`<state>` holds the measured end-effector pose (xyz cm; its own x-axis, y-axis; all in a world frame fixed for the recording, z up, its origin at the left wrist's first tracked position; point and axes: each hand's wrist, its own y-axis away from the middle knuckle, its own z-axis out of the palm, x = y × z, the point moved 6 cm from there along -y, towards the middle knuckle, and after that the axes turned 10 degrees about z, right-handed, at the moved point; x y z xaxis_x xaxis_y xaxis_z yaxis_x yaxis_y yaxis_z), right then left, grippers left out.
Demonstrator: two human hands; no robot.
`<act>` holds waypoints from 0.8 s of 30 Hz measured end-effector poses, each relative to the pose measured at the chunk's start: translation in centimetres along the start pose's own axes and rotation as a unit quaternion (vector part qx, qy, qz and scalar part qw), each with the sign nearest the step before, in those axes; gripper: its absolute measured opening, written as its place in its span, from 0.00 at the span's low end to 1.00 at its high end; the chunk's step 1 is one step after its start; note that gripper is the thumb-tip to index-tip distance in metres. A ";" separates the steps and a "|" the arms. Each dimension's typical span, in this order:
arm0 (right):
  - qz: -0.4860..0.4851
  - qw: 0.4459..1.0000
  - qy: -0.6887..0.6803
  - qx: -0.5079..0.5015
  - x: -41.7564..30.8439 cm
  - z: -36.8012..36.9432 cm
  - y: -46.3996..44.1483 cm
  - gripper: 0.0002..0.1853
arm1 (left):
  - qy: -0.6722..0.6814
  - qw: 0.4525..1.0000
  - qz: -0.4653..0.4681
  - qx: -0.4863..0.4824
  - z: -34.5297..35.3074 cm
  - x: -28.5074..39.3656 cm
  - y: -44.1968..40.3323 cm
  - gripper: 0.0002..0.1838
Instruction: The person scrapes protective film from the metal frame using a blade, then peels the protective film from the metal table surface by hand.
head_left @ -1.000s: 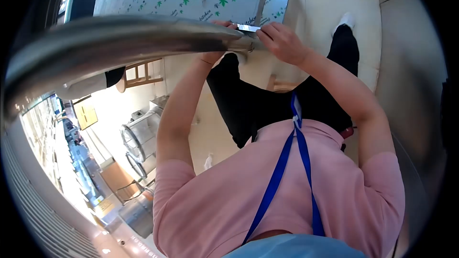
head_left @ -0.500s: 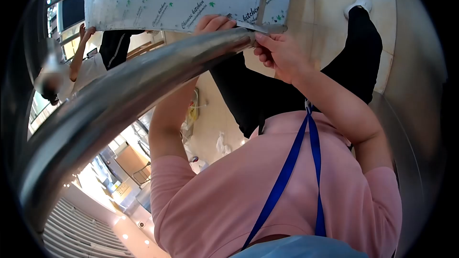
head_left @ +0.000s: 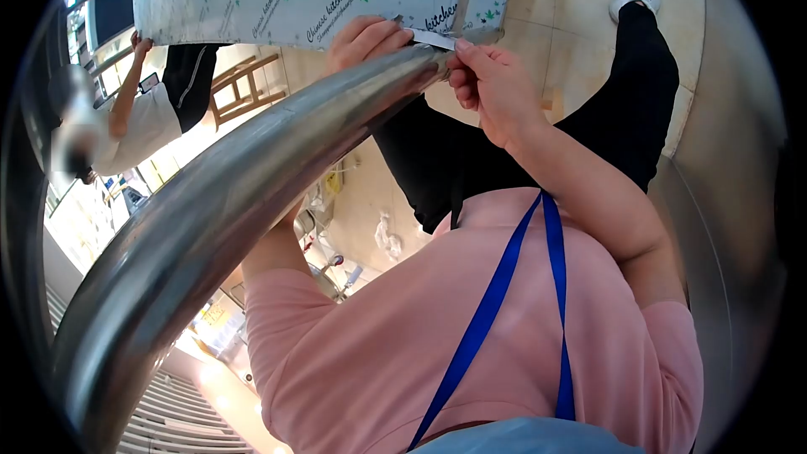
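Note:
A thin pale strip (head_left: 433, 39) spans the gap between my two hands, just past the end of a shiny metal tube (head_left: 244, 151). My left hand (head_left: 366, 40) has its fingers curled at the strip's left end, against the near edge of a film-covered panel (head_left: 277, 13); the tube hides part of the hand. At the other end, my right hand (head_left: 496, 88) pinches the strip between thumb and bent forefinger, close to the panel's corner. Printed lettering and green leaves cover the panel's film. What the strip is made of, I cannot tell.
The tube sweeps from the lower left up to my hands. A co-worker in a white top (head_left: 139, 134) has a hand (head_left: 141, 42) at the panel's left edge. A wooden stool (head_left: 244, 92) stands behind. A smooth dark surface (head_left: 714, 227) runs along my right.
The view has shifted slightly, with the panel and co-worker further left and more of the stool showing. My hands have risen a little; the strip between them shows more brightly.

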<state>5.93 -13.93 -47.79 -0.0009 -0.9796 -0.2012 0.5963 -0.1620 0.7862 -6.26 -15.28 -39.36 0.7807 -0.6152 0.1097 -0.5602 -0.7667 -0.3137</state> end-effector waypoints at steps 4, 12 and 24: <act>-0.034 0.998 -0.007 0.055 -0.3 0.6 0.1 0.14 | 0.011 1.000 -0.008 -0.001 0.0 0.1 -0.4 0.17; -0.096 0.992 0.023 0.079 -1.9 0.4 -0.9 0.14 | 0.005 0.998 0.054 -0.005 0.2 0.0 -0.8 0.20; -0.122 0.986 0.058 0.096 -2.7 0.6 -1.6 0.14 | 0.019 1.000 0.024 0.005 0.6 -0.7 0.0 0.25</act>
<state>4.49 -11.08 -48.15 -0.0284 -0.8900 -0.4550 0.4272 -0.4223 0.7995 -6.64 -14.80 -39.97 0.7420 -0.6577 0.1301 -0.5936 -0.7347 -0.3284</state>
